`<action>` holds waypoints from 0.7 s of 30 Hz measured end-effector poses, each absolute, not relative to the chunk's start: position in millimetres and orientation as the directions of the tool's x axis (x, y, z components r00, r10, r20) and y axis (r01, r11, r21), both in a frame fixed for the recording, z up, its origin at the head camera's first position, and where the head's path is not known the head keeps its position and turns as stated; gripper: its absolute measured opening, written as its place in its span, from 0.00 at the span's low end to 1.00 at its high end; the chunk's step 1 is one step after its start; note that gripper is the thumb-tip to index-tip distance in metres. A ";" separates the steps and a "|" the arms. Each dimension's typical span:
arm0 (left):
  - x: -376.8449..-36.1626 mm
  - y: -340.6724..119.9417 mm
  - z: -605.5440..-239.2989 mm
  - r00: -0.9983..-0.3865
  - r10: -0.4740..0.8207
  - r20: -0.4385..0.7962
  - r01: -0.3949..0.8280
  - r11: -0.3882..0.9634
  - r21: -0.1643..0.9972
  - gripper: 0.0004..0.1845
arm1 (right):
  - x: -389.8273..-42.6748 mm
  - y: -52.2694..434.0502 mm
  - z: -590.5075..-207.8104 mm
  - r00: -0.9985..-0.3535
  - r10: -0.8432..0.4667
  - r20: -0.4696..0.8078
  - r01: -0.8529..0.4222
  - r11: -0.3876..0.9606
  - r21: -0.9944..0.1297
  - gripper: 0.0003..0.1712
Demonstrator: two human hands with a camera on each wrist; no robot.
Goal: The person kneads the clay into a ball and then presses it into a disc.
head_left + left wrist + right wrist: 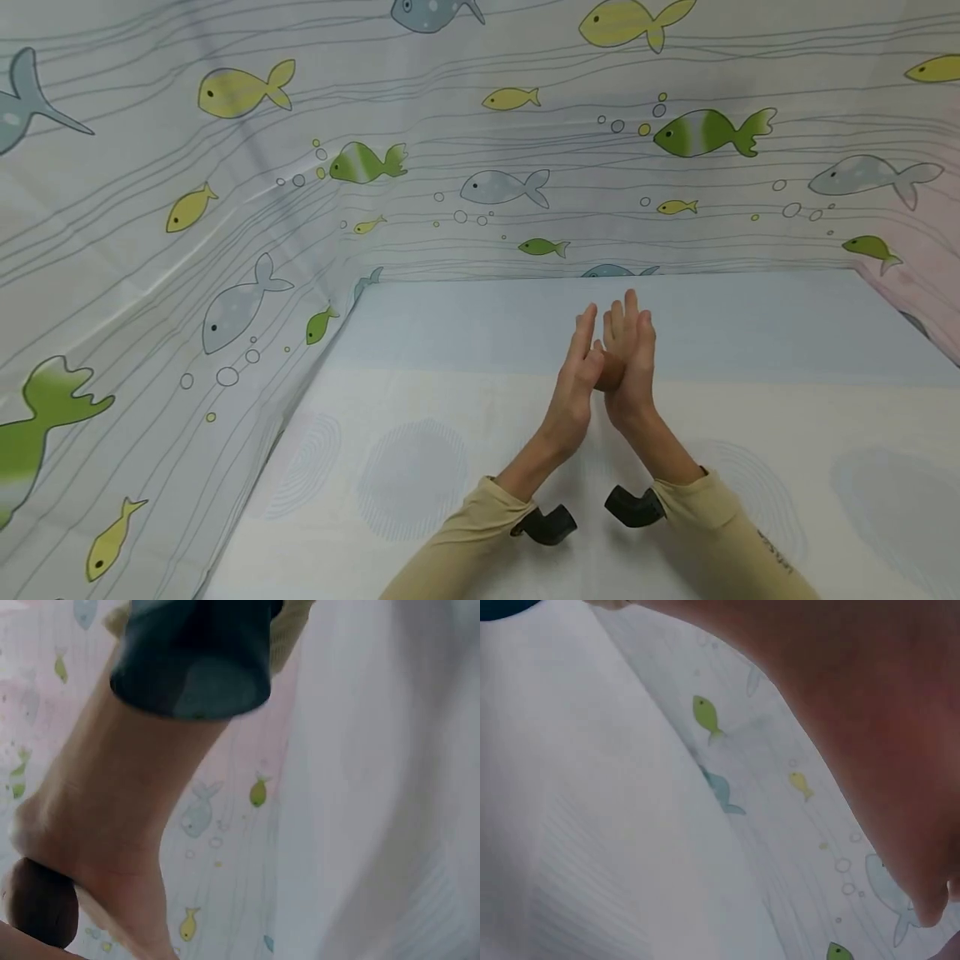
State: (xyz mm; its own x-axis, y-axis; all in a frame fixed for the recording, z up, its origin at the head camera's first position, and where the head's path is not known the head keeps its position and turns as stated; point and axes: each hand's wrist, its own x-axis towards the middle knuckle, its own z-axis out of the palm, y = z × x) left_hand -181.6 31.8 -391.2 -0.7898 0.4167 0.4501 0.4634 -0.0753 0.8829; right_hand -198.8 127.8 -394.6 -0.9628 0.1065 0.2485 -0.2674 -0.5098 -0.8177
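A brown rounded lump (611, 372), smooth like clay or dough, sits between the two palms above the table. My left hand (574, 396) presses it from the left, fingers straight and pointing away from me. From the other side my right hand (632, 367) bears against it, its fingers also extended. In the left wrist view the lump (43, 904) shows dark at the lower left, against the heel of a hand. The right wrist view has a blurred hand and forearm (870, 750) along its right side; the lump is hidden there.
Below the hands lies a white table cover (495, 483) with pale blue circles and a light blue far band. Fish-printed curtains (450, 108) stand behind and at the left. Black elbow-shaped pieces (549, 526) are fixed at both sleeve cuffs.
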 end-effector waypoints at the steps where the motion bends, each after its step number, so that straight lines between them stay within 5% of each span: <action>1: -183.6 31.1 -392.5 -0.798 0.398 0.452 0.463 -0.077 0.883 0.42 | -196.9 124.0 -395.9 -0.962 0.092 0.256 -0.268 -0.491 -0.829 0.44; 9: -203.7 16.5 -395.8 -0.854 0.188 0.486 0.484 -0.056 0.873 0.37 | -176.3 91.8 -400.8 -0.944 -0.052 0.326 -0.283 -0.380 -0.880 0.40; 21: -220.0 -7.9 -385.7 -0.880 0.113 0.461 0.453 -0.089 0.887 0.36 | -161.4 77.1 -393.3 -0.920 -0.145 0.364 -0.278 -0.411 -0.868 0.40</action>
State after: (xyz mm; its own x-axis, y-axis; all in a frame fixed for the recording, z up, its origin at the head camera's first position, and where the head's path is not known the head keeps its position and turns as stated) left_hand -220.0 -7.9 -385.7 -0.8804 0.1126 0.4606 0.4527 -0.0892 0.8872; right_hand -161.4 77.1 -393.3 -0.9201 -0.1453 0.3639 -0.2783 -0.4113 -0.8680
